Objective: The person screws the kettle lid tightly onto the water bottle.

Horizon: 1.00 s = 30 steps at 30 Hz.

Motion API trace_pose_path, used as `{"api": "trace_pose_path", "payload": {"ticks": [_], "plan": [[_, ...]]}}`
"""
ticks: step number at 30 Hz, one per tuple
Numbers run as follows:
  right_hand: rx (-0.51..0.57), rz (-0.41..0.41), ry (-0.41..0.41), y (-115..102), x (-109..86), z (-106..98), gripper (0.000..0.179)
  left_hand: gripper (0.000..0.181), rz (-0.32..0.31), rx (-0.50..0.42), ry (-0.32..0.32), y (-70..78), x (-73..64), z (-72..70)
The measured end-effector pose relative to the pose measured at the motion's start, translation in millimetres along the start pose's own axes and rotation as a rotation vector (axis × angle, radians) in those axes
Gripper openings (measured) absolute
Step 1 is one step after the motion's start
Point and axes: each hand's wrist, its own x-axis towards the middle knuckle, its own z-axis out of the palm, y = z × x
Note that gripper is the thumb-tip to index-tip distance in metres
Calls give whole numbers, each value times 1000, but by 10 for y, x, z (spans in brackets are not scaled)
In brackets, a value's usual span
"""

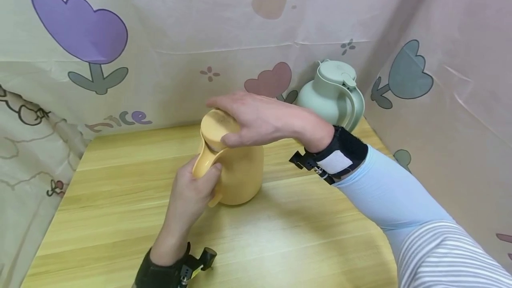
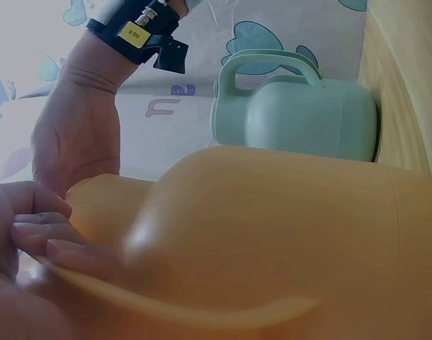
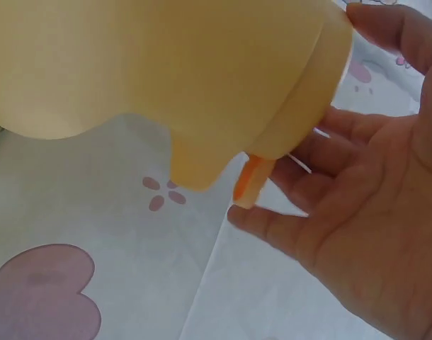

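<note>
A yellow vacuum jug stands on the wooden table in the head view. My left hand grips its handle, thumb lying along the near side. From above, my right hand spans the round lid, its thumb on the near rim and the fingers reaching over the far side. In the right wrist view the fingers of my right hand are spread round the lid, near an orange tab beside the spout. The jug's body fills much of the left wrist view.
A pale green jug of similar shape stands at the table's back right corner, behind my right forearm. Patterned cloth hangs behind and along the sides of the table.
</note>
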Motion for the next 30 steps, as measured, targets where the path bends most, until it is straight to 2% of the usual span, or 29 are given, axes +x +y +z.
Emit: {"api": "trace_pose_path", "payload": {"ticks": [12,15,19,22,26,30], "plan": [[-54,94,13,-16,28,47,87,19,-22,9,11,5,-19,-15],[-37,60,7,-6,20,42,89,19,-17,6,15,-2,-20,-12],[4,-25,-20,-2,22,16,81,20,-5,0,19,-13,-23,-11],[12,-50,-34,-8,28,-4,78,21,5,-5,18,-14,-20,-7],[-30,0,-13,-19,27,-9,76,20,6,-6,14,-6,-14,4],[-79,78,6,-19,19,3,87,19,-3,6,9,0,-11,11]]}}
